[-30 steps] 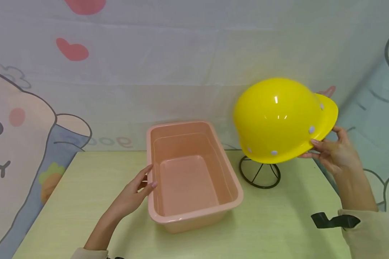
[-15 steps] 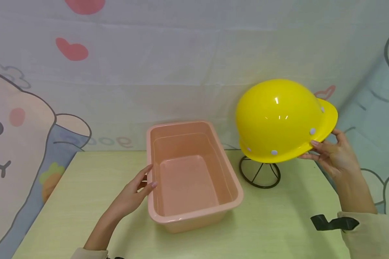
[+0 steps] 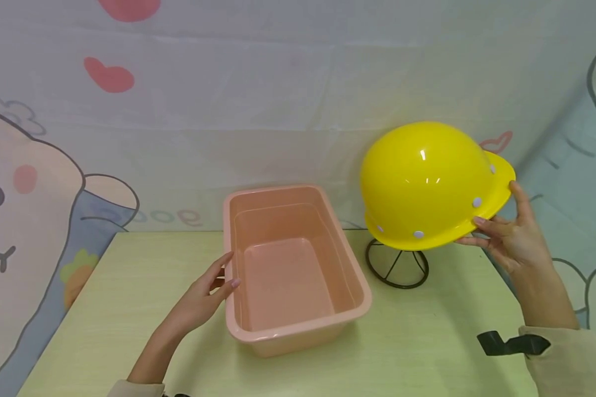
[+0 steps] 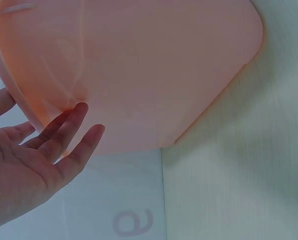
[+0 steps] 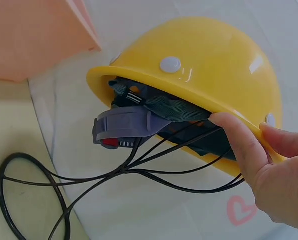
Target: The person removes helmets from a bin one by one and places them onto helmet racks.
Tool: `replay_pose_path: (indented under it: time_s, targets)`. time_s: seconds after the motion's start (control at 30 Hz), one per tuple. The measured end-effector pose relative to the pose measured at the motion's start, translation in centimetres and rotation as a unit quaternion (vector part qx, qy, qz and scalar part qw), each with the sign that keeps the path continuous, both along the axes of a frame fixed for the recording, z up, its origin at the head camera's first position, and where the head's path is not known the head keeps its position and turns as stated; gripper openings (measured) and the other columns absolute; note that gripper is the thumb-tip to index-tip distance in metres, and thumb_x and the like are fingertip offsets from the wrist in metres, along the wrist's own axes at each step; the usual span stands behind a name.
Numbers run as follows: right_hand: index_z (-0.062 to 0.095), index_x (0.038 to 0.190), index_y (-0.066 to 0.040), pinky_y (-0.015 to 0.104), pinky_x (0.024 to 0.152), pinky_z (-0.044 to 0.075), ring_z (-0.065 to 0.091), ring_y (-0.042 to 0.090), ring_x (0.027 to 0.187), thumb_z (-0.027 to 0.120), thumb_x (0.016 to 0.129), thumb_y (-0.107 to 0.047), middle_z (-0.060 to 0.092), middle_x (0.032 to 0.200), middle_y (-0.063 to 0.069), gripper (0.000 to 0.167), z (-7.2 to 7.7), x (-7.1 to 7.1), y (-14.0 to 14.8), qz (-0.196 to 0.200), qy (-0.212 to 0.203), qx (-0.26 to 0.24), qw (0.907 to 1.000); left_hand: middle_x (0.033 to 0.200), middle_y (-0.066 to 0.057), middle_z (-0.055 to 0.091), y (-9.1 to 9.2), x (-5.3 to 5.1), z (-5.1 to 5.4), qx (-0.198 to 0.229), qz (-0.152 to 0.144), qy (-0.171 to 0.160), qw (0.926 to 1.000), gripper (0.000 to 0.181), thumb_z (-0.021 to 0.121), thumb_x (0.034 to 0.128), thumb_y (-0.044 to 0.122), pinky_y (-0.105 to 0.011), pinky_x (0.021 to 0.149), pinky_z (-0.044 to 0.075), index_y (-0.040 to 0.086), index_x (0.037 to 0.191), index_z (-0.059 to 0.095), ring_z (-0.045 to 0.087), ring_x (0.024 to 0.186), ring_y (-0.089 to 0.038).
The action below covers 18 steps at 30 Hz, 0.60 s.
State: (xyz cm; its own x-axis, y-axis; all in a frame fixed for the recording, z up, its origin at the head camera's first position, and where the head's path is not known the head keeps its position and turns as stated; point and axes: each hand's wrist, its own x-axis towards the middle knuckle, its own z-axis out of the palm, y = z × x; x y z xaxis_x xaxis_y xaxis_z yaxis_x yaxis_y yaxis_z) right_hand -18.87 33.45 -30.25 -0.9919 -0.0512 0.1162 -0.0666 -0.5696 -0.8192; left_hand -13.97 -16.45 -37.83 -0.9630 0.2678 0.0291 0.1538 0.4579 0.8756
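A yellow hard hat sits over a black wire stand at the back right, its brim pointing right. My right hand holds that brim, thumb on top and some fingers underneath. Inside the hat, the right wrist view shows a green strap, a grey headband adjuster and the stand's wires running up into the shell. My left hand pinches the left rim of a pink plastic basin, thumb over the edge. In the left wrist view its other fingers lie along the outer wall.
The pale wooden table runs back to a printed cloth. The basin stands left of the wire stand, a small gap between them. A black strap sticks out from the right sleeve.
The hard hat's brim has dropped slightly and the hat has settled a little. My right index finger has shifted up along the brim. The left hand and basin stay in place.
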Motion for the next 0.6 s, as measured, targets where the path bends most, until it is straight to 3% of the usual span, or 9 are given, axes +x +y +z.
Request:
replay_pose_path:
  time_s: [0.6]
  targets:
    - [0.012, 0.138, -0.041, 0.057, 0.070, 0.045, 0.063, 0.033, 0.091, 0.045, 0.087, 0.018, 0.056, 0.109, 0.012, 0.085, 0.74, 0.12, 0.18, -0.006, -0.021, 0.059, 0.9980, 0.123, -0.020, 0.049, -0.07, -0.07, 0.17, -0.006, -0.001, 0.000, 1.0000, 0.060, 0.051, 0.0944, 0.029, -0.045, 0.089, 0.042, 0.013, 0.145, 0.023, 0.051, 0.111, -0.030]
